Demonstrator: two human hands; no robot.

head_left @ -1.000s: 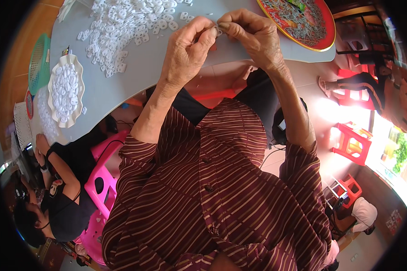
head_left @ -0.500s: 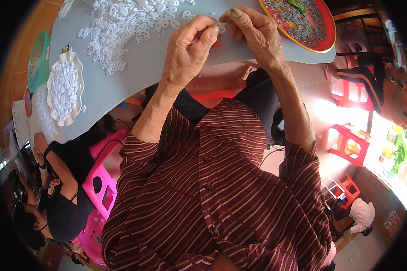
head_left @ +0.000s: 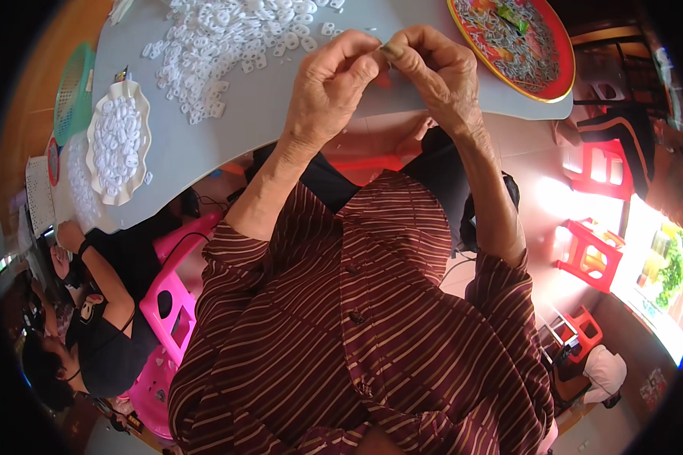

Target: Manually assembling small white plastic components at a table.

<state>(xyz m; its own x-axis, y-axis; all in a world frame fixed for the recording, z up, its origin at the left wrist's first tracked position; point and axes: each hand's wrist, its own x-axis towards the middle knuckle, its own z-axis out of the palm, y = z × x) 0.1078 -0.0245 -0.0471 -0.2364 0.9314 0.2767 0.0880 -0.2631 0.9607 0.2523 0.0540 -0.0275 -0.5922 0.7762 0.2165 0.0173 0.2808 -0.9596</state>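
My left hand (head_left: 330, 95) and my right hand (head_left: 444, 80) meet above the near edge of the grey table (head_left: 258, 102). Both pinch at the fingertips, thumbs against fingers. Whatever sits between them is small and mostly hidden. A loose heap of small white plastic pieces with holes (head_left: 228, 38) spreads beyond my left hand. To the right of my right hand lies a red round plate (head_left: 563, 74) with a gold rim, holding many thin grey metal bits and a green wrapper (head_left: 513, 18).
A scalloped white dish (head_left: 123, 198) full of white pieces stands at the table's left edge, beside a green mesh basket (head_left: 71, 95). At left, a person in black (head_left: 114, 353) sits near a pink chair (head_left: 167, 318). Red stools (head_left: 590, 254) stand on the floor at right.
My fingertips have come together; half a second ago they were slightly apart with a small white piece showing between them. The whole view has shifted slightly.
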